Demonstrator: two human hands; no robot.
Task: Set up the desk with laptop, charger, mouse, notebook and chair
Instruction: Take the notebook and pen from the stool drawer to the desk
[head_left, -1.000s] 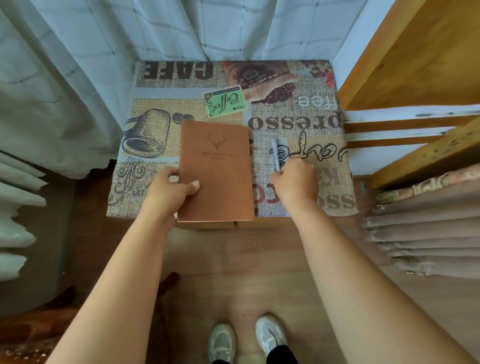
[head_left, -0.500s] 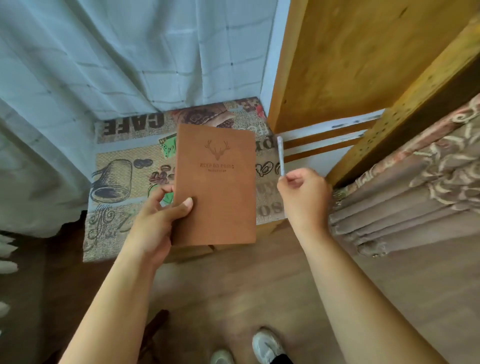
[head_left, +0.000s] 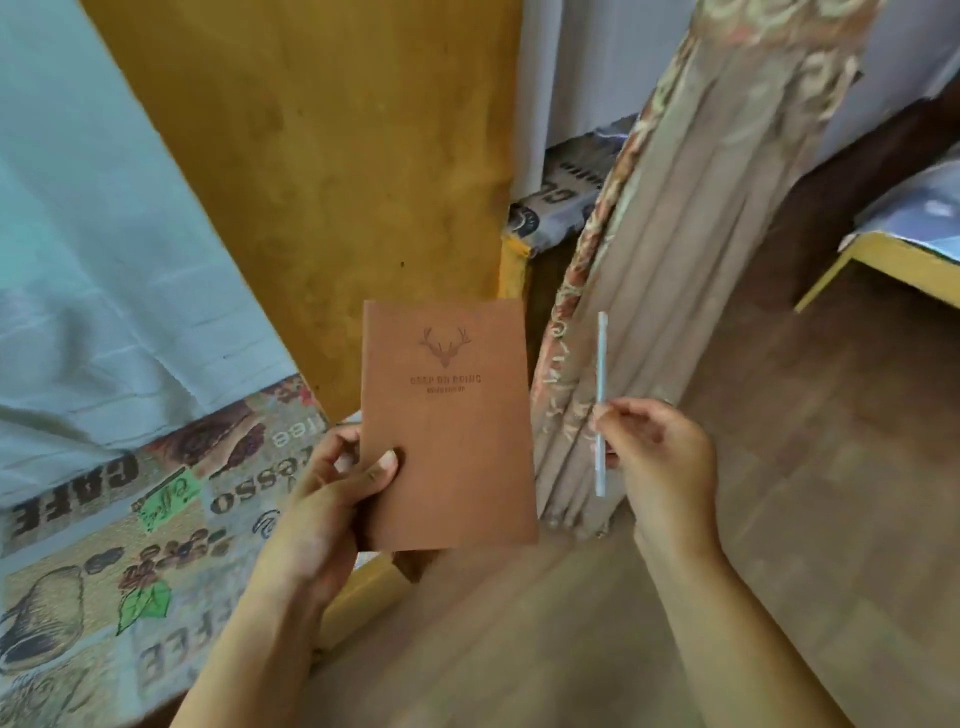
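Note:
A brown notebook (head_left: 452, 415) with a deer-head stamp on its cover is held up in the air at the centre of the view. My left hand (head_left: 332, 499) grips its lower left edge, thumb on the cover. To its right my right hand (head_left: 660, 457) pinches a thin pale pen (head_left: 601, 374) that stands nearly upright. Both hands are off the small table with the coffee-print cloth (head_left: 104, 545), which lies at the lower left. No laptop, charger, mouse or chair is in view.
A yellow wooden panel (head_left: 322, 156) rises behind the notebook. A beige patterned curtain (head_left: 675, 260) hangs to the right of it. A pale curtain (head_left: 104, 260) covers the left. Wooden floor (head_left: 831, 467) spreads to the right, with a yellow-edged furniture corner (head_left: 883, 260) at the far right.
Both hands lifted the notebook and the pen off the coffee-print table. The view has swung right, so the table now sits at the lower left and the patterned curtain is behind the pen.

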